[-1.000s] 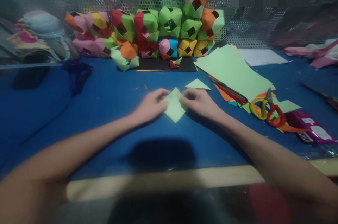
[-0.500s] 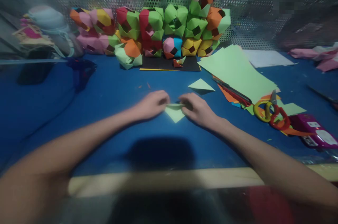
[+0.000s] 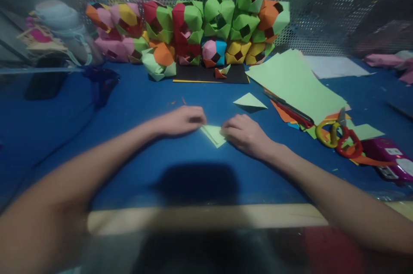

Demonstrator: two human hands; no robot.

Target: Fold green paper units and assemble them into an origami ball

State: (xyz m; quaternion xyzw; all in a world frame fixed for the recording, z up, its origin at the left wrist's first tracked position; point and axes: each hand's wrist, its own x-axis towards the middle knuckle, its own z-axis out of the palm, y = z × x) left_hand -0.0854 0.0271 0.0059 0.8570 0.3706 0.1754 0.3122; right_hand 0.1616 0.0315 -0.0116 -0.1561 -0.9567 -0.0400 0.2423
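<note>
A small light green paper piece lies folded into a triangle on the blue table. My left hand presses its left corner with closed fingers. My right hand presses its right side, fingers curled down on it. A second folded green triangle lies just beyond my right hand.
A row of colourful folded paper cubes stands against the mesh wall at the back. Green and orange sheets are stacked at the right, with yellow and red scissors and a pink stapler. A dark bag lies at the left.
The green square has been folded in half from a diamond into a flat triangle. Both hands moved down onto it and now press the fold.
</note>
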